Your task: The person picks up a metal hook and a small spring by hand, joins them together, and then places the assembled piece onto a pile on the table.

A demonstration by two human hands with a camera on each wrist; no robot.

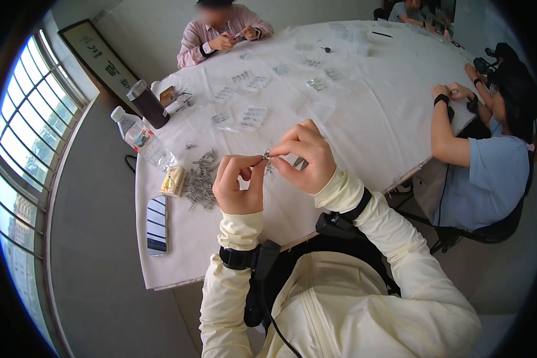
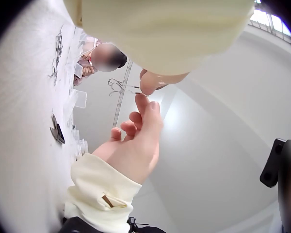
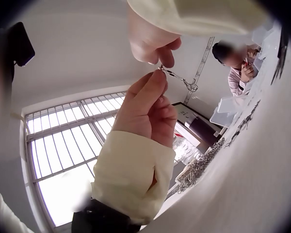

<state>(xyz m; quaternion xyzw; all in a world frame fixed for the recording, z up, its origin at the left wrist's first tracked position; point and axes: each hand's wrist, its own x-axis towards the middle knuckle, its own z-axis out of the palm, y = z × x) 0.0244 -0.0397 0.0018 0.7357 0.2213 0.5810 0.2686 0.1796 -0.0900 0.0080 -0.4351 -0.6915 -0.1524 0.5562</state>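
Note:
In the head view both hands meet above the near part of the white-covered table. My left hand (image 1: 240, 182) pinches a small metal swivel rig with curved fish hooks (image 3: 190, 85) between thumb and forefinger. From the other side, my right hand (image 1: 309, 156) pinches the rig's end, the fingertips of both hands almost together. The left wrist view shows the thin hooks (image 2: 117, 87) sticking out beside the fingertips. Left of my left hand lies a tangled heap of small metal pieces (image 1: 203, 182). A small pair of snips (image 2: 57, 132) lies on the table behind my right hand.
A soap-sized packet (image 1: 173, 181), a phone (image 1: 157, 225), a water bottle (image 1: 142, 138) and a dark flask (image 1: 149, 104) stand or lie along the left edge. Several small clear bags (image 1: 253, 117) cover the far table. People sit across (image 1: 221, 36) and at right (image 1: 489, 161).

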